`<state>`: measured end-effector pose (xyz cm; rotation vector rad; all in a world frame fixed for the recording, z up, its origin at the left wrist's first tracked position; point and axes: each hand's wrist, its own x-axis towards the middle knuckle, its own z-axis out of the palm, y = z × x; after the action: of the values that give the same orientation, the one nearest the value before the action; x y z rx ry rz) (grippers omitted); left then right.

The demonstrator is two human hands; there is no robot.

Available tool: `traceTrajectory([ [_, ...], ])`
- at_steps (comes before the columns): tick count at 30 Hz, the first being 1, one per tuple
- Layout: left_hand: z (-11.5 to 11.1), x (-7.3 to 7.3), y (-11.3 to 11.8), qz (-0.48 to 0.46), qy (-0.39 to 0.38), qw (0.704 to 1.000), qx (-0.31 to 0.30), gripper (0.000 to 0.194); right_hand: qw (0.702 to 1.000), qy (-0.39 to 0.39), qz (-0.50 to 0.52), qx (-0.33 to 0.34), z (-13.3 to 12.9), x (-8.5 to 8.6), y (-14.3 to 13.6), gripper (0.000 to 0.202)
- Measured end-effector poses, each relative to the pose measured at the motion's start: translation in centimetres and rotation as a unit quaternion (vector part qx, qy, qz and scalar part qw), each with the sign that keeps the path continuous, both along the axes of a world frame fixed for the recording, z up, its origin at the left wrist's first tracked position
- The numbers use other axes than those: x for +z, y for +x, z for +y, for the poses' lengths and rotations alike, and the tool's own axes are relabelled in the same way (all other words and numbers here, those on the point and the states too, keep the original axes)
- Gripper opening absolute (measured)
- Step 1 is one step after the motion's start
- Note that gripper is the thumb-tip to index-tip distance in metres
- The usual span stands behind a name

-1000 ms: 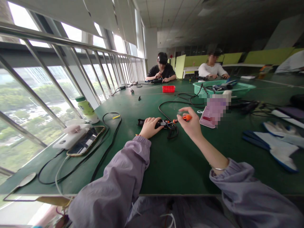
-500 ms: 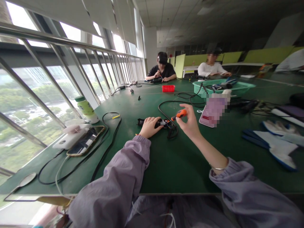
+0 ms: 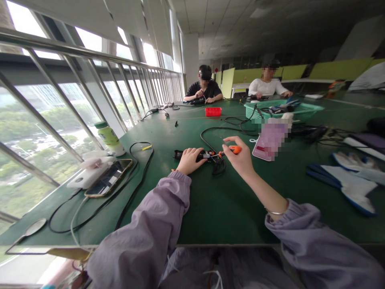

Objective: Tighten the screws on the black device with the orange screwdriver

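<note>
My left hand (image 3: 190,160) is closed over a black hand-held device (image 3: 178,154) lying on the green table (image 3: 210,212). Its right end looks opened up, with small metal, orange and dark parts showing, and a black cable (image 3: 207,139) loops away behind it. In my right hand (image 3: 240,158) is a screwdriver (image 3: 235,149) with an orange and black handle, gripped between thumb and fingers. Its thin shaft points left to the device's right end. Whether the tip touches a screw is too small to tell.
A phone (image 3: 108,178), a white device (image 3: 90,172), cables and a green bottle (image 3: 110,138) lie left by the railing. Ahead are a red basket (image 3: 213,112) and a green basket (image 3: 252,112). Right are a pink phone-like object (image 3: 269,140) and gloves (image 3: 351,184). Two people sit across.
The screwdriver's handle has dropped lower and swung right, so its shaft lies flatter. My right hand's fingers have shifted on it. My left hand and the device stay in place.
</note>
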<state>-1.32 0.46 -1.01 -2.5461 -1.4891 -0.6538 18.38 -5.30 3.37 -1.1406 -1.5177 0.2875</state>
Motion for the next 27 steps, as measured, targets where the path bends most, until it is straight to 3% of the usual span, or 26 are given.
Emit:
traceTrajectory([
  [5, -0.08, 0.09, -0.05, 0.002, -0.005, 1.000, -0.001, 0.049, 0.999, 0.037, 0.021, 0.015, 0.26, -0.16, -0.06, 0.053],
  [7, -0.15, 0.18, -0.04, 0.003, -0.004, 1.000, 0.000, 0.048, 1.000, 0.017, 0.006, -0.016, 0.19, -0.12, -0.07, 0.050],
  [9, -0.19, 0.24, -0.02, 0.005, -0.004, 1.000, 0.002, 0.048, 0.999, -0.008, -0.015, -0.034, 0.07, -0.07, -0.06, 0.033],
  [12, -0.15, 0.22, 0.00, 0.005, -0.004, 1.000, 0.003, 0.049, 0.999, -0.014, -0.026, -0.012, 0.03, -0.12, -0.07, 0.017],
  [15, -0.02, 0.10, -0.04, 0.003, -0.001, 1.000, -0.001, 0.049, 1.000, 0.019, -0.007, 0.001, 0.24, -0.29, -0.09, 0.038],
  [18, 0.10, -0.03, -0.10, 0.001, 0.002, 1.000, -0.004, 0.049, 0.999, 0.023, -0.002, -0.026, 0.41, -0.35, -0.07, 0.055],
  [21, 0.12, -0.10, -0.09, -0.004, 0.002, 1.000, -0.004, 0.049, 0.999, -0.008, -0.015, -0.048, 0.39, -0.27, -0.02, 0.037],
  [24, 0.08, -0.09, -0.05, -0.009, -0.003, 1.000, -0.004, 0.048, 1.000, -0.015, -0.012, -0.004, 0.35, -0.31, -0.09, 0.018],
  [27, 0.00, 0.02, -0.03, -0.010, -0.007, 1.000, -0.004, 0.048, 1.000, 0.015, 0.004, 0.019, 0.40, -0.54, -0.27, 0.038],
])
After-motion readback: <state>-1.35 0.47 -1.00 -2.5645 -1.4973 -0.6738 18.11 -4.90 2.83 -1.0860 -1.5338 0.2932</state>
